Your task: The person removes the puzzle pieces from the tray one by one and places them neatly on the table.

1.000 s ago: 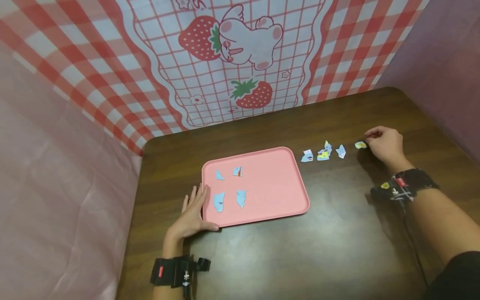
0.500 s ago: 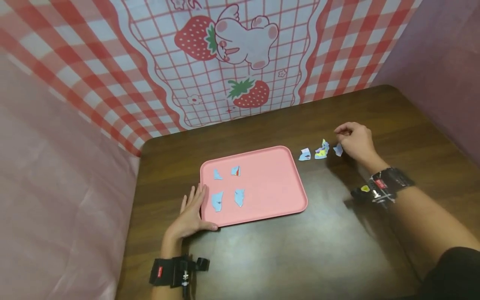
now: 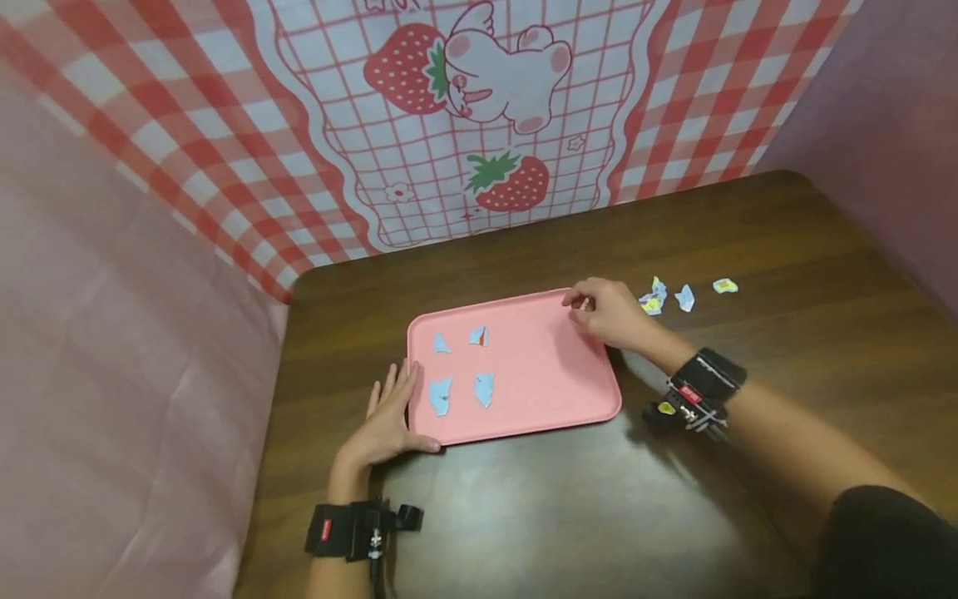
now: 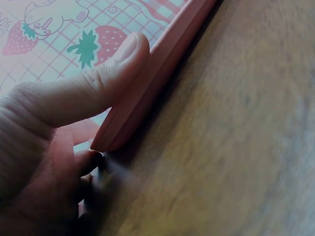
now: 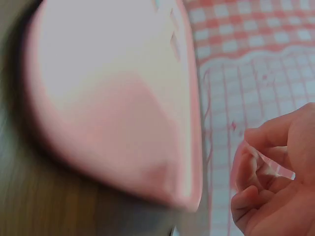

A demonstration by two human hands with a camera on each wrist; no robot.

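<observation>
My left hand [image 3: 385, 418] holds the near-left corner of a pink tray [image 3: 542, 428], its thumb [image 4: 130, 54] on the front rim and its fingers along the left side. Several light-blue torn paper pieces [image 3: 440, 397] lie apart in the tray's left half. Over the tray's far-right corner, my right hand [image 3: 606, 312] has its thumb and fingers bent together. A small whitish paper piece [image 5: 283, 170] shows between them in the right wrist view, mostly hidden by the fingers.
Right of the tray, on the brown wooden table [image 3: 539, 507], lie a yellow-and-blue paper piece [image 3: 654, 297], a light-blue one [image 3: 684, 298] and a yellow one [image 3: 725, 285]. A red-checked strawberry cloth [image 3: 509, 183] hangs behind. Pink fabric [image 3: 127, 333] stands at the left.
My right hand has travelled left from beside the yellow piece to the tray's far-right corner. It now covers the spot of the piece closest to the tray. My left hand stays at the corner.
</observation>
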